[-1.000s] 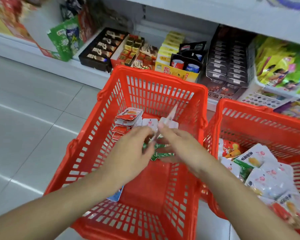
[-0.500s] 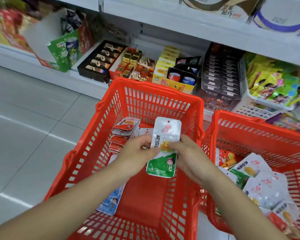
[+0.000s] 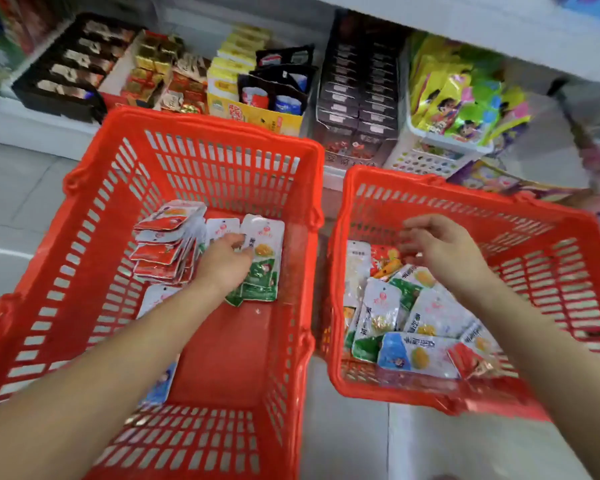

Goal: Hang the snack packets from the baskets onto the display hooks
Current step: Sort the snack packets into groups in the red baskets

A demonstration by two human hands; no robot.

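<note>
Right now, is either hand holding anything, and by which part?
The left hand touches the green-and-white packet at its upper left edge in the left basket; a grip cannot be told. The right hand hovers empty over the right basket.

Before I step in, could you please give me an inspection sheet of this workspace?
Surface: grey tiled floor under both baskets.
Job's things: left basket holds a red packet stack and a green packet; right basket holds a loose packet pile; display hooks not in view.
Clutter: nothing seen.
Hands: left hand rests on the green packet, grip unclear; right hand hovers over the pile, loosely curled, empty.
Cables: nothing seen.
Surroundings: shelf behind the baskets, stocked with boxed and bagged snacks.
</note>
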